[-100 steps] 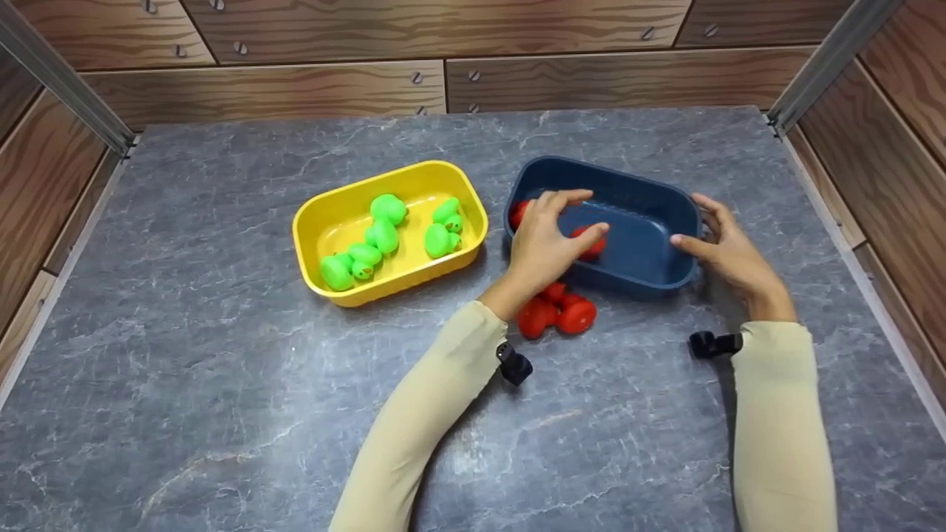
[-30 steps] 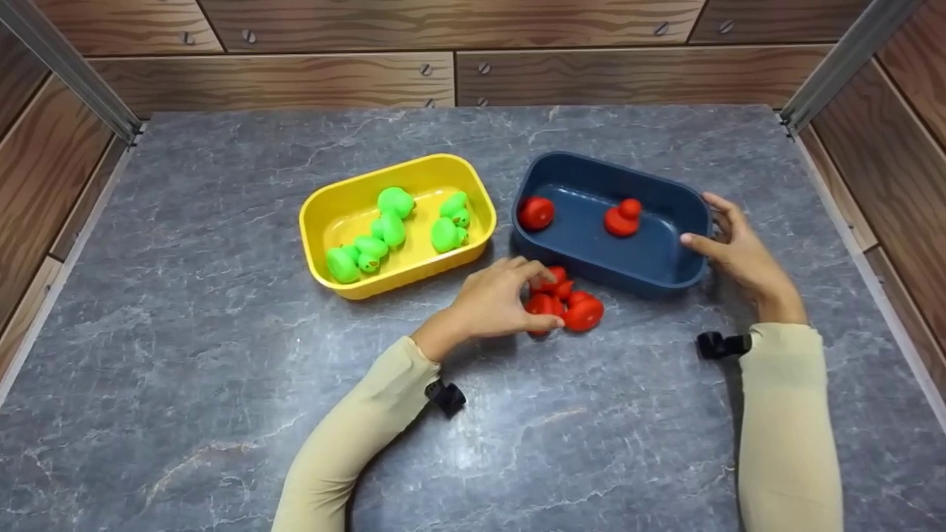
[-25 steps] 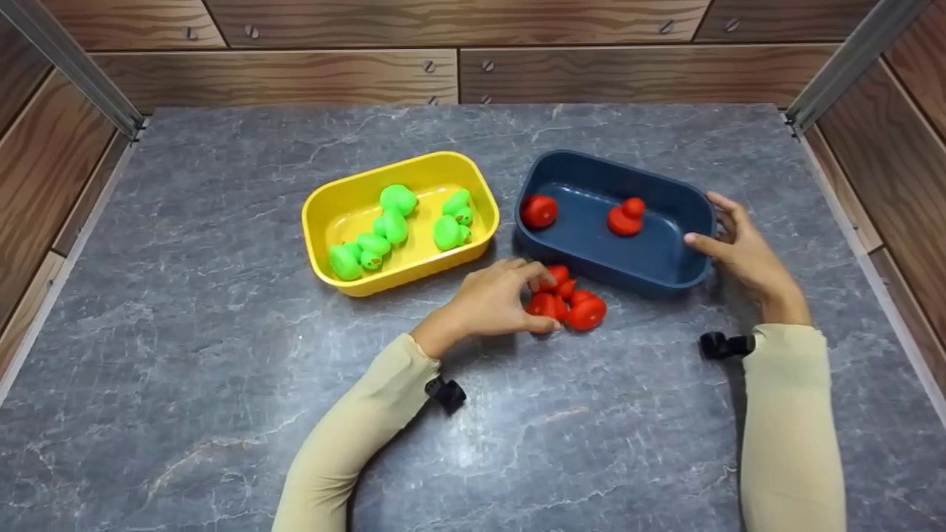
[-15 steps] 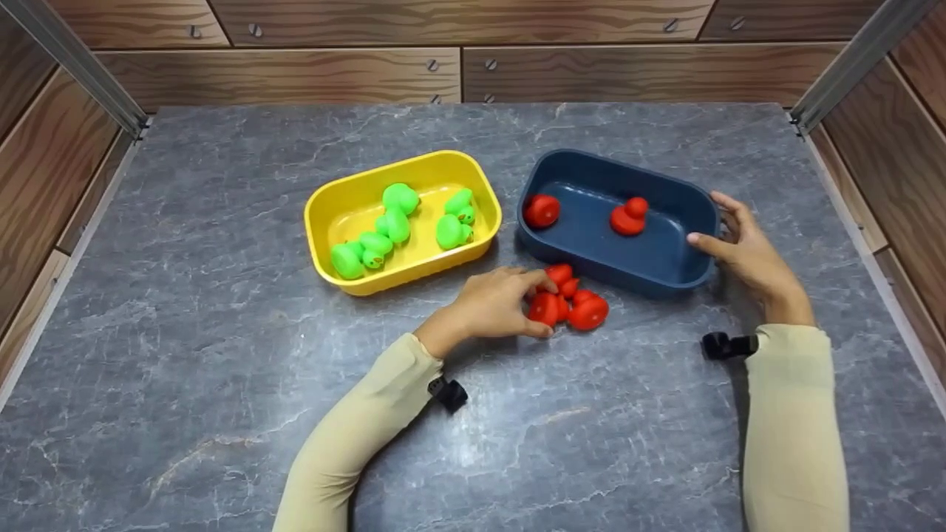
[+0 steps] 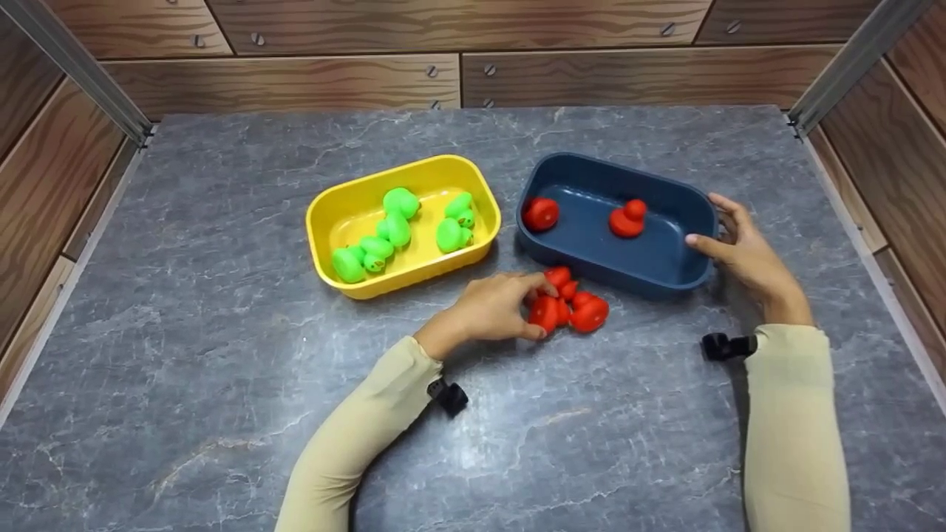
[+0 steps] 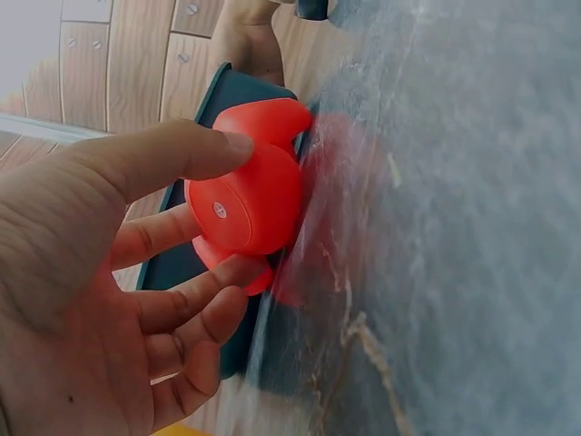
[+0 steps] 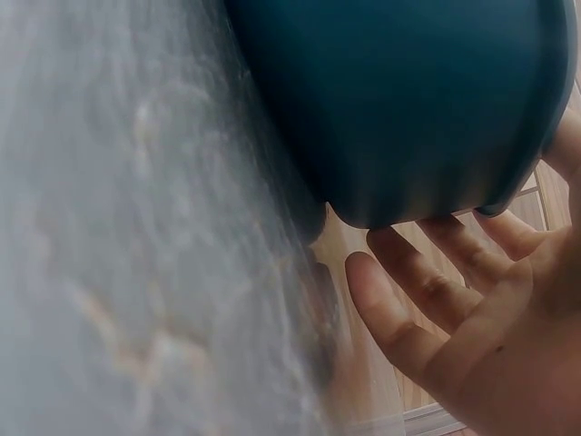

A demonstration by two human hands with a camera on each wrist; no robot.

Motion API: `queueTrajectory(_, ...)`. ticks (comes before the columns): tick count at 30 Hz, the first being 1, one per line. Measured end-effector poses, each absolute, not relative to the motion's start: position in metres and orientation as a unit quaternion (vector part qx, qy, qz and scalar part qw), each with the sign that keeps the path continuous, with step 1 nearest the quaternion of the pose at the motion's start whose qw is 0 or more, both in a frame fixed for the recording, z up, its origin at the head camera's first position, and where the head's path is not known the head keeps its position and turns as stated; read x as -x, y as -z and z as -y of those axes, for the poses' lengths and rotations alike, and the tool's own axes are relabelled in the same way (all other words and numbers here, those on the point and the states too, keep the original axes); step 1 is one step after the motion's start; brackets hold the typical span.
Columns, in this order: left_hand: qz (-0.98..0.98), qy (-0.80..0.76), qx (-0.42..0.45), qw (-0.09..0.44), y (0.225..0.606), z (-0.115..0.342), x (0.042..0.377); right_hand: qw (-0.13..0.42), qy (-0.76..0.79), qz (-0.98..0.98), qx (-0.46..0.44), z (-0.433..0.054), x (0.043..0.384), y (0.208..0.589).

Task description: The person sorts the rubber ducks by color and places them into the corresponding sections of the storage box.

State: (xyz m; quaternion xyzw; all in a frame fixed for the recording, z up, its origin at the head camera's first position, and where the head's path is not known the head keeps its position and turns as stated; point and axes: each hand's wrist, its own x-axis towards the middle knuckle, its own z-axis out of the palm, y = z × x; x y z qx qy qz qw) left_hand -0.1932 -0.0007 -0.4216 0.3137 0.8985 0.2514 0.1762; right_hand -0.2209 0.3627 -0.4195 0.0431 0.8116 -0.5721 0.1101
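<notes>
My left hand (image 5: 497,307) has thumb and fingers around a red rubber duck (image 5: 544,315) on the table. In the left wrist view the thumb lies across this duck (image 6: 245,204), its flat base facing the palm. Two more red ducks (image 5: 589,313) lie against it, just in front of the dark blue bin (image 5: 621,260). Inside that bin are one red duck on its side (image 5: 542,214) and another upright (image 5: 627,219). My right hand (image 5: 750,255) holds the bin's right end, thumb over the rim and fingers along the outer wall (image 7: 408,118).
A yellow bin (image 5: 399,275) with several green rubber ducks (image 5: 395,229) stands left of the blue one. Wood-patterned panels (image 5: 281,83) wall the grey marbled table (image 5: 185,310) at the back and both sides.
The left hand has gone from over the blue bin down to the red ducks outside it, its thumb drawing in on one. One duck now stands upright inside. The right hand keeps its hold.
</notes>
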Motion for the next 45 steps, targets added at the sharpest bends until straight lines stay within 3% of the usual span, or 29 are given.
queueTrajectory(34,-0.79,-0.483,-0.335,0.172,0.4,0.006,0.186,0.106,0.598,-0.793,-0.037,-0.361,0.221,0.419)
queueTrajectory(45,-0.767,-0.545,-0.324,0.098,0.395,-0.012,0.188,0.106,0.591,-0.799,-0.037,-0.362,0.22,0.42)
